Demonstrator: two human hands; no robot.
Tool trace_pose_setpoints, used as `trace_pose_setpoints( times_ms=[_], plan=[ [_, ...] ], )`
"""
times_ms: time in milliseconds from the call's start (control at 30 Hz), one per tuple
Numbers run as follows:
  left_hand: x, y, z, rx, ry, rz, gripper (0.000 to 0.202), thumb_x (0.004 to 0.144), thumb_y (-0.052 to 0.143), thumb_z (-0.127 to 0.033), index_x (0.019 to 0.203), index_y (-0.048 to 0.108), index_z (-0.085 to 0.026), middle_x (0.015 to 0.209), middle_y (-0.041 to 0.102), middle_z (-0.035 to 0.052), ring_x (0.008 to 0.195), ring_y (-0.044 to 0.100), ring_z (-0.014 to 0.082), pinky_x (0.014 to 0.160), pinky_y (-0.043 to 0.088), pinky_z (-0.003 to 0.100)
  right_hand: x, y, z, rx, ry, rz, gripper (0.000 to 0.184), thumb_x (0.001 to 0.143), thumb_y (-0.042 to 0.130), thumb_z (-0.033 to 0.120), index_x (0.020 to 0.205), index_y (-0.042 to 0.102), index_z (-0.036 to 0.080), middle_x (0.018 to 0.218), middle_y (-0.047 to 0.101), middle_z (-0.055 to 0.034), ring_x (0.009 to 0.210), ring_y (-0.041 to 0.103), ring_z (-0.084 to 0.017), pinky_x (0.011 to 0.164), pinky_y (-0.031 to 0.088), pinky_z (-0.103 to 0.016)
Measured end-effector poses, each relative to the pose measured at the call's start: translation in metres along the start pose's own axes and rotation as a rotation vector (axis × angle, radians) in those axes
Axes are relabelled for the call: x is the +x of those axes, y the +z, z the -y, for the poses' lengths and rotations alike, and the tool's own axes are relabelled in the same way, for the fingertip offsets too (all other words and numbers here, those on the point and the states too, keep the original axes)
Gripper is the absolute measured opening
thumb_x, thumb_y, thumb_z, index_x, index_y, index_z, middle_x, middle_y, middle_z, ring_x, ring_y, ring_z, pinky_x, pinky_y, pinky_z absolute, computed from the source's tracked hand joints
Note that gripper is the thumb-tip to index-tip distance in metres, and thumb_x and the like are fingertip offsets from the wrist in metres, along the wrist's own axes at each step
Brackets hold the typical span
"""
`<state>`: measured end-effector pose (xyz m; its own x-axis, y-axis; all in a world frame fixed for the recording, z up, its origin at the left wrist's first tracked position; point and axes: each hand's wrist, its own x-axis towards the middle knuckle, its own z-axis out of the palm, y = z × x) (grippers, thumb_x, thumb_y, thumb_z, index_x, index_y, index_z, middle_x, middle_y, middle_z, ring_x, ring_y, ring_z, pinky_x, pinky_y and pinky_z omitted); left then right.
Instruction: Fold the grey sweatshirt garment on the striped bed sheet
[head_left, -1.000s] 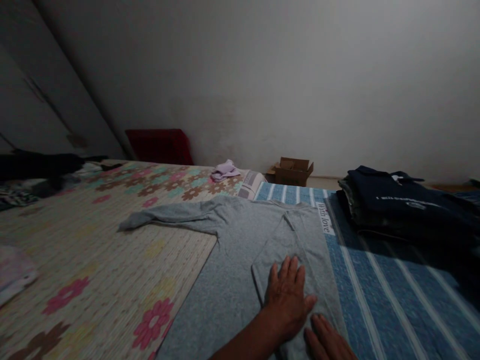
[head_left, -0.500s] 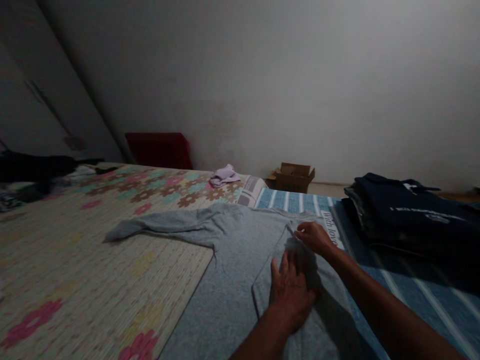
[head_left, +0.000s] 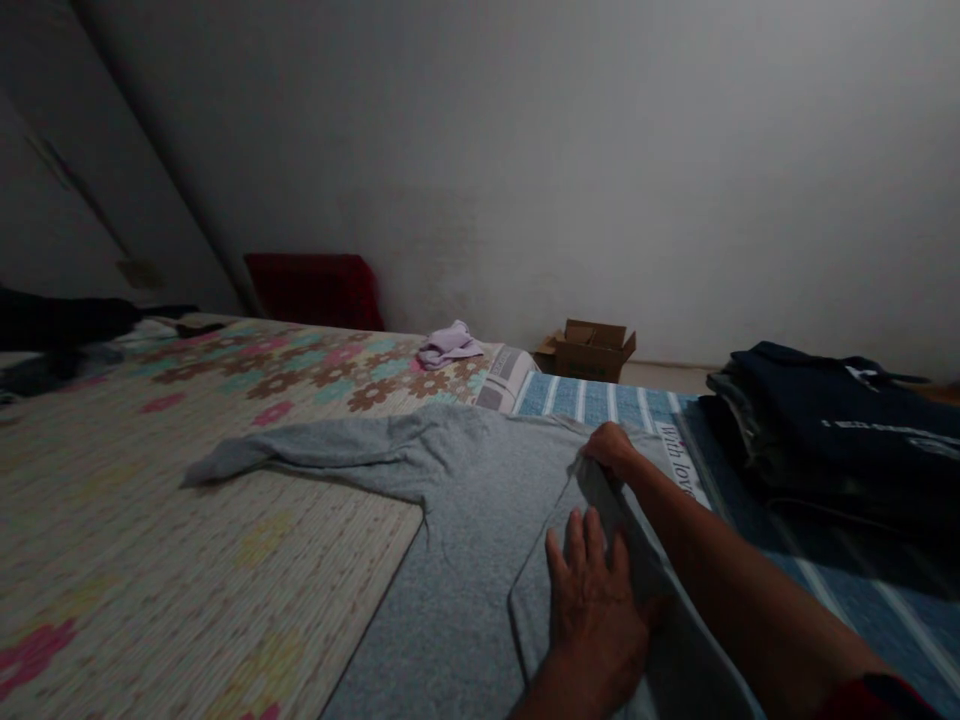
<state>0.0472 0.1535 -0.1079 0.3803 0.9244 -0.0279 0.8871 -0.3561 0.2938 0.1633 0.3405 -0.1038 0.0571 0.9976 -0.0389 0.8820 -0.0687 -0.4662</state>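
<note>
A grey long-sleeved shirt (head_left: 472,500) is spread over the bed, one sleeve stretched out to the left and its right side folded inward. My left hand (head_left: 600,610) lies flat on the folded part, fingers spread. Farther up, near the neckline, my right hand (head_left: 611,450) has its fingers closed on the fabric at the top of the fold. The cloth below the right wrist is partly shaded and hidden by my forearm.
To the right, a stack of folded dark clothes (head_left: 840,420) rests on the blue striped cover (head_left: 585,398). A lilac cloth (head_left: 448,345) lies on the flowered mat (head_left: 315,560). Beyond the bed are an open cardboard box (head_left: 589,358) and a red object (head_left: 311,290); dark clothes (head_left: 60,320) lie far left.
My right hand has closed down on the fabric near the neckline, where its fingers were raised before. The left hand stays flat on the shirt, fingers a little more spread. The view has shifted slightly.
</note>
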Motion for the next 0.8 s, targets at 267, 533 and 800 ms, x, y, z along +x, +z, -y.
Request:
trace_pose_setpoints(
  times_ms=[267, 533, 800],
  plan=[
    [0.001, 0.003, -0.001, 0.001, -0.063, -0.014, 0.077, 0.080, 0.037, -0.069, 0.143, 0.032, -0.024, 0.153, 0.016, 0.0111, 0.140, 0.000, 0.0367, 0.108, 0.005, 0.063, -0.040, -0.016, 0.007, -0.084, -0.032, -0.177, 0.027, 0.091, 0.039, 0.022, 0.094, 0.065, 0.015, 0.094, 0.066, -0.0132, 0.095, 0.060, -0.025, 0.075, 0.043, -0.031],
    [0.001, 0.010, 0.000, -0.024, -0.029, -0.064, 0.078, 0.082, 0.031, -0.068, 0.146, 0.023, -0.023, 0.151, 0.023, 0.0114, 0.140, 0.008, 0.0350, 0.108, 0.004, 0.062, -0.106, 0.010, -0.002, -0.024, -0.648, 0.029, 0.032, 0.091, 0.038, 0.031, 0.108, 0.060, 0.016, 0.113, 0.061, -0.0110, 0.102, 0.056, -0.021, 0.091, 0.042, -0.033],
    [0.000, 0.010, -0.001, -0.033, -0.069, -0.050, 0.083, 0.079, 0.028, -0.075, 0.142, 0.034, -0.022, 0.152, 0.018, 0.0138, 0.140, 0.001, 0.0349, 0.108, 0.003, 0.063, -0.067, 0.032, -0.021, -0.321, -0.556, -0.094, 0.055, 0.092, 0.037, 0.044, 0.129, 0.047, 0.005, 0.140, 0.039, -0.0220, 0.132, 0.032, -0.031, 0.106, 0.028, -0.045]
  ],
)
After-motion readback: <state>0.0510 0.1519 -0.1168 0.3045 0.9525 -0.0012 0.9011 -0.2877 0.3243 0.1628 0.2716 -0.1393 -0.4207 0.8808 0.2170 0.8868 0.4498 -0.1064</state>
